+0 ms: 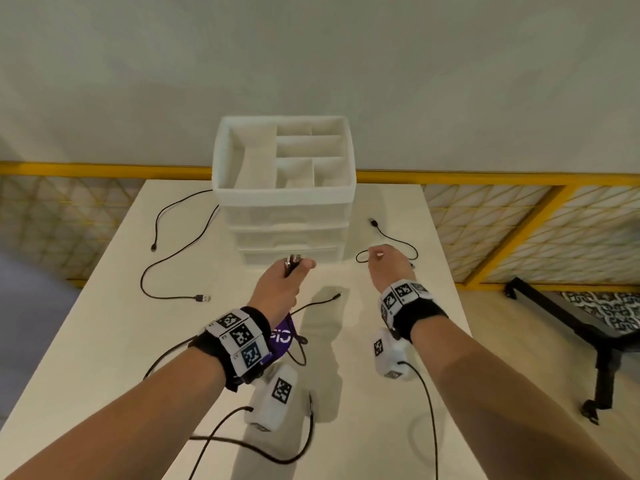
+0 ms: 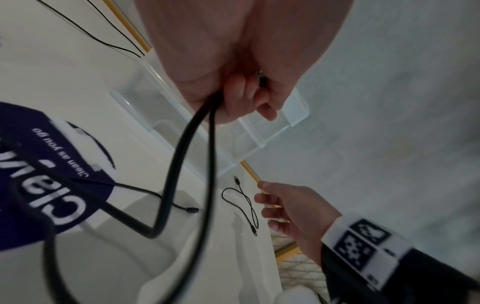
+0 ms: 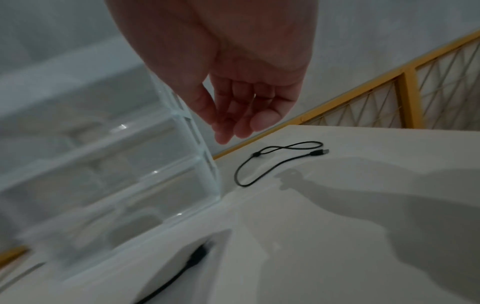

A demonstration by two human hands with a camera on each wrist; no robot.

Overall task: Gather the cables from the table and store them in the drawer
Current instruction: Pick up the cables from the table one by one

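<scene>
A white three-drawer unit (image 1: pixel 284 216) with a divided top tray stands at the back of the table, its drawers closed. Just in front of the lowest drawer, my left hand (image 1: pixel 298 266) grips the folded end of a black cable (image 2: pixel 182 156). The cable hangs down in a loop and its small plug (image 1: pixel 336 296) lies on the table. My right hand (image 3: pixel 233 123) hovers with relaxed fingers, holding nothing, over a short black cable (image 3: pixel 275 162) that lies right of the unit. A long black cable with a USB plug (image 1: pixel 203 298) sprawls across the left side.
The white table (image 1: pixel 398 341) ends close to the right of the short cable. A yellow-framed mesh fence (image 1: pixel 519 230) runs behind it. A black stand (image 1: pixel 595 341) sits on the floor to the right. A purple printed item (image 2: pixel 52 185) hangs under my left wrist.
</scene>
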